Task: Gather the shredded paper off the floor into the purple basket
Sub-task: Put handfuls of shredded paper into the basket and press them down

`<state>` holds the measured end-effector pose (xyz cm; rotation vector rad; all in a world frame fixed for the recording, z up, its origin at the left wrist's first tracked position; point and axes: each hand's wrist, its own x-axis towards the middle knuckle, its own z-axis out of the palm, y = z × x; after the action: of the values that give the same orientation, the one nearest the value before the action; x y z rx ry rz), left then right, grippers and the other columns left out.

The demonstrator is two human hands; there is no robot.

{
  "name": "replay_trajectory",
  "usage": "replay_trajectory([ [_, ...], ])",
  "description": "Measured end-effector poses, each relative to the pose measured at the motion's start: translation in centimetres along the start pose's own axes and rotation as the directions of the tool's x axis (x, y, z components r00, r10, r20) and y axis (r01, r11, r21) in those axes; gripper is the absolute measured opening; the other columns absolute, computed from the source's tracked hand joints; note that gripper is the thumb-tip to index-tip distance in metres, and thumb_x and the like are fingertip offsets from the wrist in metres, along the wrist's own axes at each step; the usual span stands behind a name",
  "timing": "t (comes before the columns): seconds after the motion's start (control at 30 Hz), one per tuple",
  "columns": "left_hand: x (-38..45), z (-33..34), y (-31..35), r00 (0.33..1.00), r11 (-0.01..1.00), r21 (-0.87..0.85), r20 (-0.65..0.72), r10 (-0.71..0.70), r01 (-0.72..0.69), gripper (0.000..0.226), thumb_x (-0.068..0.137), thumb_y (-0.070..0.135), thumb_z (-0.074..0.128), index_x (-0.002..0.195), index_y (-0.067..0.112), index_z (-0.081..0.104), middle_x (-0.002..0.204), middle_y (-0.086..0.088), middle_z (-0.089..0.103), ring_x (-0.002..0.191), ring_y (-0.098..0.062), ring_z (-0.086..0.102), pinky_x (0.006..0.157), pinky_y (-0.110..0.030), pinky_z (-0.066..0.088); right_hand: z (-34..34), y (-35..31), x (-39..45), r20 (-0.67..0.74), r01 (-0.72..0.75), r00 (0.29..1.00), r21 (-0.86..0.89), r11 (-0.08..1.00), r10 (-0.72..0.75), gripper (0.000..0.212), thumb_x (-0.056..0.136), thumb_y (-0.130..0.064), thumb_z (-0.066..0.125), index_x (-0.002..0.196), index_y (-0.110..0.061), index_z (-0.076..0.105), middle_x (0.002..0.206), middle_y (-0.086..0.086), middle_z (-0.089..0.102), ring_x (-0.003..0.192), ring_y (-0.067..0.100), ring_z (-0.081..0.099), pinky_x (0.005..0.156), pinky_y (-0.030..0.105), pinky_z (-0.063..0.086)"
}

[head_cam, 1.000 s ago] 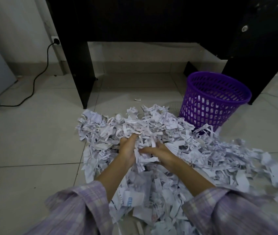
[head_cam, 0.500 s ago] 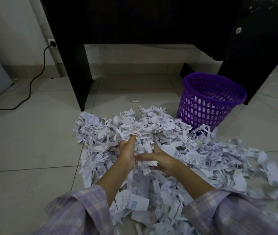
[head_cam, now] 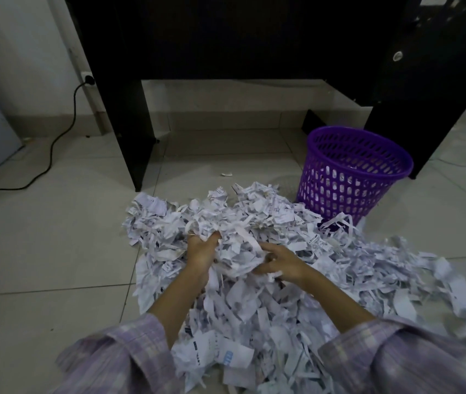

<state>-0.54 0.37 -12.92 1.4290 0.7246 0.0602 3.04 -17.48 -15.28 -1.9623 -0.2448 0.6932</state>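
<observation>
A wide heap of white shredded paper (head_cam: 339,260) covers the tiled floor in front of me. My left hand (head_cam: 200,251) and my right hand (head_cam: 283,261) sit in the middle of the heap and grip a clump of shreds (head_cam: 237,251) between them, fingers curled into it. The purple basket (head_cam: 351,174) stands upright at the far right edge of the heap, an arm's length beyond my right hand. A few strips lean against its base, and some paper shows through its mesh.
A black desk (head_cam: 129,115) stands over the far side, one leg left of the heap, another right behind the basket. A black cable (head_cam: 64,135) runs from a wall socket across the floor at left. One stray scrap (head_cam: 227,174) lies beyond the heap.
Both hands have closed in on the clump and drawn it together. The view has tilted slightly, so the basket sits a little lower and further right.
</observation>
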Motion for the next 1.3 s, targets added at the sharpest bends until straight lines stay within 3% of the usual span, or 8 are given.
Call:
replay_trajectory([
  [0.13, 0.1, 0.1, -0.4, 0.999, 0.997, 0.069, 0.011, 0.037, -0.037, 0.05, 0.094, 0.018, 0.057, 0.137, 0.003, 0.035, 0.119, -0.005, 0.05, 0.109, -0.026, 0.05, 0.084, -0.031, 0.038, -0.5, 0.1, 0.2, -0.214, 0.078, 0.975, 0.067, 0.995, -0.062, 0.027, 0.077, -0.01, 0.078, 0.104, -0.014, 0.071, 0.074, -0.004, 0.061, 0.072, 0.016, 0.057, 0.065, 0.024, 0.045],
  [0.43, -0.2, 0.5, -1.1, 0.988, 0.94, 0.304, 0.062, 0.142, -0.154, 0.017, 0.093, 0.013, 0.058, 0.102, 0.007, 0.045, 0.068, 0.001, 0.046, 0.053, -0.006, 0.047, 0.036, -0.009, 0.035, -0.3, -2.1, 0.3, -0.307, 0.071, 0.952, 0.165, 0.984, -0.017, 0.02, 0.084, 0.003, 0.066, 0.097, -0.012, 0.07, 0.095, 0.003, 0.067, 0.084, 0.017, 0.065, 0.06, 0.019, 0.055],
  [0.57, -0.6, 1.1, -1.7, 0.973, 0.891, 0.398, 0.164, 0.165, -0.218, 0.044, 0.091, 0.012, 0.062, 0.128, -0.005, 0.046, 0.101, -0.018, 0.065, 0.087, -0.026, 0.064, 0.045, -0.009, 0.043, -0.1, -3.0, 0.7, -0.418, 0.092, 0.907, 0.09, 0.992, -0.046, 0.022, 0.083, 0.012, 0.059, 0.1, -0.001, 0.066, 0.093, 0.013, 0.064, 0.084, 0.026, 0.062, 0.082, 0.04, 0.053],
  [0.7, -0.9, 1.4, -1.3, 0.957, 0.893, 0.367, 0.222, 0.189, -0.261, 0.054, 0.094, 0.018, 0.057, 0.141, 0.005, 0.034, 0.082, 0.001, 0.061, 0.065, -0.008, 0.053, 0.044, -0.006, 0.039, 0.6, -3.5, 1.8, -0.464, 0.025, 0.885, 0.118, 0.993, 0.033, 0.004, 0.076, -0.008, 0.069, 0.079, -0.007, 0.071, 0.079, 0.007, 0.072, 0.078, 0.026, 0.068, 0.072, 0.041, 0.059],
  [0.77, -0.9, 1.5, -1.1, 0.96, 0.923, 0.318, 0.244, 0.139, -0.214, 0.062, 0.094, 0.024, 0.055, 0.147, 0.01, 0.026, 0.091, 0.002, 0.062, 0.072, -0.008, 0.054, 0.063, -0.017, 0.048, 0.9, -3.8, 1.6, -0.482, -0.02, 0.874, 0.084, 0.996, 0.058, 0.006, 0.084, -0.011, 0.066, 0.084, -0.006, 0.068, 0.082, 0.005, 0.067, 0.079, 0.02, 0.063, 0.061, 0.025, 0.054],
  [0.93, -1.1, 1.7, -0.5, 0.927, 0.957, 0.242, 0.371, 0.06, -0.159, 0.12, 0.054, 0.081, 0.065, 0.147, 0.017, 0.028, 0.139, 0.004, 0.048, 0.126, -0.018, 0.048, 0.104, -0.037, 0.039, 1.2, -3.5, 1.4, -0.464, -0.073, 0.881, 0.055, 0.996, 0.09, 0.009, 0.09, -0.012, 0.059, 0.088, -0.006, 0.065, 0.081, 0.006, 0.064, 0.075, 0.019, 0.061, 0.062, 0.024, 0.052],
  [1.07, -1.0, 1.2, -0.3, 0.919, 0.958, 0.226, 0.386, 0.08, -0.178, 0.076, 0.063, 0.047, 0.084, 0.122, 0.009, 0.055, 0.093, 0.006, 0.069, 0.083, -0.003, 0.067, 0.068, -0.013, 0.052, 0.6, -3.5, 1.1, -0.369, -0.1, 0.915, 0.179, 0.979, 0.161, 0.014, 0.095, -0.004, 0.049, 0.085, -0.013, 0.048, 0.074, 0.0, 0.05, 0.064, 0.011, 0.051, 0.045, 0.009, 0.042],
  [1.3, 1.1, -0.3, -0.5, 0.98, 0.977, 0.179, 0.181, 0.082, -0.115, 0.03, 0.073, 0.007, 0.08, 0.092, 0.009, 0.056, 0.092, -0.009, 0.066, 0.084, -0.022, 0.064, 0.078, -0.038, 0.054, -0.1, -4.3, 0.5, -0.161, -0.044, 0.98, 0.408, 0.912, 0.12, 0.031, 0.09, 0.01, 0.051, 0.115, -0.005, 0.058, 0.11, 0.01, 0.067, 0.085, 0.021, 0.068, 0.073, 0.034, 0.061],
])
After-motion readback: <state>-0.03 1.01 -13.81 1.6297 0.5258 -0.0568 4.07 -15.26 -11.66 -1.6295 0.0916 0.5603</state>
